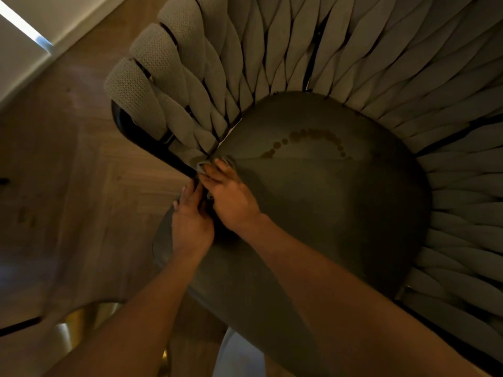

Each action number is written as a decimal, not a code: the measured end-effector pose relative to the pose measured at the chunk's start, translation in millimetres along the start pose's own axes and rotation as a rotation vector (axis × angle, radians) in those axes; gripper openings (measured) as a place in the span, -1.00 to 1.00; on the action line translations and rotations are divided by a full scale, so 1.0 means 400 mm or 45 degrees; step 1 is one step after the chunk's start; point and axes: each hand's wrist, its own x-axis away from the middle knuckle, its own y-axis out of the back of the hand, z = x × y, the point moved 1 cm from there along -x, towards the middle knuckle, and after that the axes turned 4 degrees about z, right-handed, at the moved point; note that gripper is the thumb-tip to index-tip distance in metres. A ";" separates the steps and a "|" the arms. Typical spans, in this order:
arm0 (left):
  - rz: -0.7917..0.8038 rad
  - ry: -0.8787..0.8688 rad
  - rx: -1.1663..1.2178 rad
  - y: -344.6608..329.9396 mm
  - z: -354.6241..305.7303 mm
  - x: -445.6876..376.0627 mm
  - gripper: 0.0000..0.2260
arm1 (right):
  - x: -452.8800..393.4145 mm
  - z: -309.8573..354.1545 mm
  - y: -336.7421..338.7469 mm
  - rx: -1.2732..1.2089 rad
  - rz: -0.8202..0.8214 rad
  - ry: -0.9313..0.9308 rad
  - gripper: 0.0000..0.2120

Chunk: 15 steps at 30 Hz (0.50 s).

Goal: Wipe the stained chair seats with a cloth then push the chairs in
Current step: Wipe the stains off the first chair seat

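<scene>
The right hand (231, 194), fingers (221, 170) flat, pressed the cloth (202, 167) at the seat (326, 208) edge. The left hand's (190, 221) grip was unclear. The stains (313, 134) farther in could smear.

Cloth (215, 165) on seat (326, 200) edge — stains (307, 137) behind.

One chair (272, 50), one seat (326, 213), one cloth (202, 167).
Also one stain trail (307, 135), one left hand (192, 221) and one right hand (231, 195), two in all.
</scene>
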 end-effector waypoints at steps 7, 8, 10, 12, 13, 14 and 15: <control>0.122 0.090 -0.367 -0.012 -0.035 0.002 -0.42 | 0.126 -0.148 0.064 0.215 -0.072 -0.098 -0.41; 0.126 0.103 -0.402 -0.014 -0.041 0.004 -0.37 | 0.153 -0.175 0.084 0.197 -0.092 -0.127 -0.40; 0.124 0.112 -0.446 -0.020 -0.051 0.008 -0.29 | 0.202 -0.241 0.116 0.154 -0.088 -0.196 -0.39; 0.139 0.094 -0.446 -0.027 -0.061 0.010 -0.24 | 0.249 -0.306 0.147 0.143 -0.114 -0.271 -0.35; 0.151 0.079 -0.432 -0.031 -0.066 0.009 -0.22 | 0.274 -0.341 0.162 0.136 -0.146 -0.310 -0.33; 0.157 0.072 -0.420 -0.032 -0.069 0.005 -0.21 | 0.298 -0.378 0.177 0.124 -0.176 -0.362 -0.31; 0.158 0.075 -0.414 -0.030 -0.072 0.000 -0.19 | 0.324 -0.415 0.188 0.109 -0.194 -0.431 -0.31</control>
